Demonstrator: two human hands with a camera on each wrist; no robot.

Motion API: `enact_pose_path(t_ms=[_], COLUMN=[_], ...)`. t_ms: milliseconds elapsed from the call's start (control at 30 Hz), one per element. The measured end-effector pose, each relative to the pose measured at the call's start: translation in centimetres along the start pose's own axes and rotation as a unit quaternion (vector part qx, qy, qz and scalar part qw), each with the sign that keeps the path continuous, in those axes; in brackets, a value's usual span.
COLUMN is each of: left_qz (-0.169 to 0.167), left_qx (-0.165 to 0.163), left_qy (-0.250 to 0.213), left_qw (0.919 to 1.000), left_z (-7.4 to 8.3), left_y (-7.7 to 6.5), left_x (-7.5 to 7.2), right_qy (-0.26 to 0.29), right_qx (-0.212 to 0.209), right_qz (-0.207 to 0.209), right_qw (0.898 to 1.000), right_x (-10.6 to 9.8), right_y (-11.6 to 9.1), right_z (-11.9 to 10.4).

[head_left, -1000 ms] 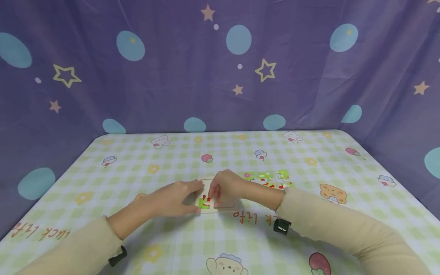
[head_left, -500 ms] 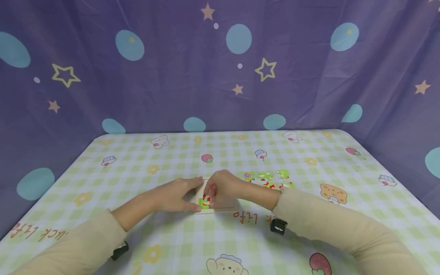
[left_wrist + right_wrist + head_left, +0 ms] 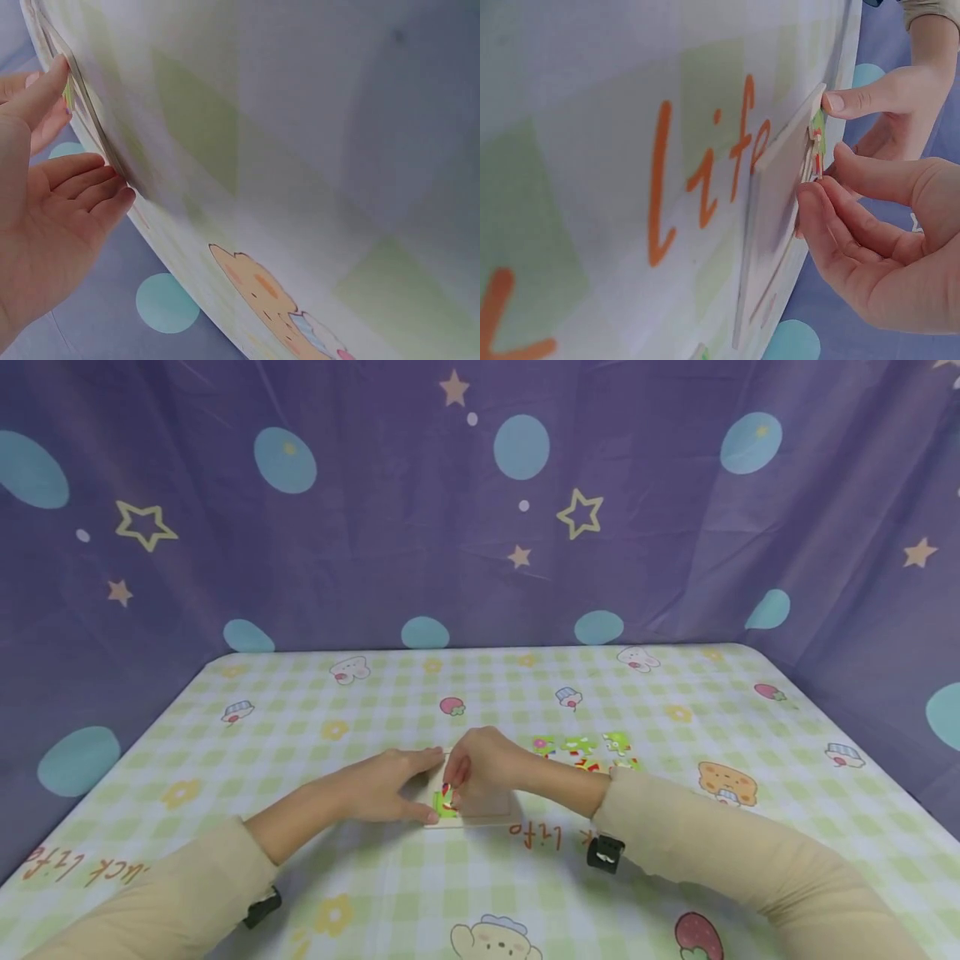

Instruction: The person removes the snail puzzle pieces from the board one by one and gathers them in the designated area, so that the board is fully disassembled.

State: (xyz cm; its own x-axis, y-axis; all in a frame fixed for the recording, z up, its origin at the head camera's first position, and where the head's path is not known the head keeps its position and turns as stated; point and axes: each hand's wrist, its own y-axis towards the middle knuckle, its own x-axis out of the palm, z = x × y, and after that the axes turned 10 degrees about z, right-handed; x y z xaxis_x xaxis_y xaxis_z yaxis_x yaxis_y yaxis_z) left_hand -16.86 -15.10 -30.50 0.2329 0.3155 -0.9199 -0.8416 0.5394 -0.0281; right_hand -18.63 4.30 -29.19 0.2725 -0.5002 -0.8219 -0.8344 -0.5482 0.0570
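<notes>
A shallow, light wooden puzzle board (image 3: pixel 487 822) lies flat on the table. My left hand (image 3: pixel 375 787) rests at its left side, thumb on the near corner and straight fingers along the edge, as the left wrist view also shows. A green puzzle piece (image 3: pixel 442 808) sits in the board's near left corner. Thumb and fingertips of my right hand (image 3: pixel 483 768) pinch a small puzzle piece with red on it (image 3: pixel 817 163), right beside the green one. Fingers hide part of both pieces; whether they interlock, I cannot tell.
Several loose green and red puzzle pieces (image 3: pixel 579 745) lie right of the board, partly behind the right forearm. A checked cloth with printed figures (image 3: pixel 405 877) covers the table. A purple curtain (image 3: pixel 390 527) hangs behind it.
My right hand has shifted slightly left, bringing its piece against the green corner piece. The left hand has moved a little, its fingers now flatter along the board's edge.
</notes>
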Motion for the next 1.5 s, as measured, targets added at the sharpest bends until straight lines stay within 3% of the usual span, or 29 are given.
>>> enact_pose_path(t_ms=[233, 500, 700, 1067, 1267, 1500], left_qz=[0.0, 0.003, -0.001, -0.001, 0.02, 0.041], left_qx=[0.004, 0.001, -0.007, -0.015, -0.003, -0.013], left_qy=[0.001, 0.006, 0.009, 0.006, 0.016, 0.016], left_qw=[1.0, 1.0, 0.9999, 0.9999, 0.9997, 0.999], left_z=[-0.1, 0.0, 0.1, 0.7, 0.4, -0.1], left_y=[0.0, 0.1, 0.3, 0.1, -0.3, -0.9], left_x=[-0.1, 0.0, 0.0, 0.0, -0.2, -1.4], right_qy=[0.033, 0.086, 0.084, 0.118, 0.096, 0.024], right_qx=[0.017, 0.078, 0.102, 0.162, 0.153, 0.085], right_qz=[0.019, 0.014, 0.007, -0.004, 0.005, 0.044], right_qw=[0.999, 0.993, 0.991, 0.98, 0.984, 0.995], right_x=[0.5, -0.4, -2.0, -4.7, -5.3, -5.6], right_y=[0.2, 0.0, -1.0, -5.0, -6.6, -7.0], right_z=[0.1, 0.7, 2.8, 7.4, 8.5, 8.5])
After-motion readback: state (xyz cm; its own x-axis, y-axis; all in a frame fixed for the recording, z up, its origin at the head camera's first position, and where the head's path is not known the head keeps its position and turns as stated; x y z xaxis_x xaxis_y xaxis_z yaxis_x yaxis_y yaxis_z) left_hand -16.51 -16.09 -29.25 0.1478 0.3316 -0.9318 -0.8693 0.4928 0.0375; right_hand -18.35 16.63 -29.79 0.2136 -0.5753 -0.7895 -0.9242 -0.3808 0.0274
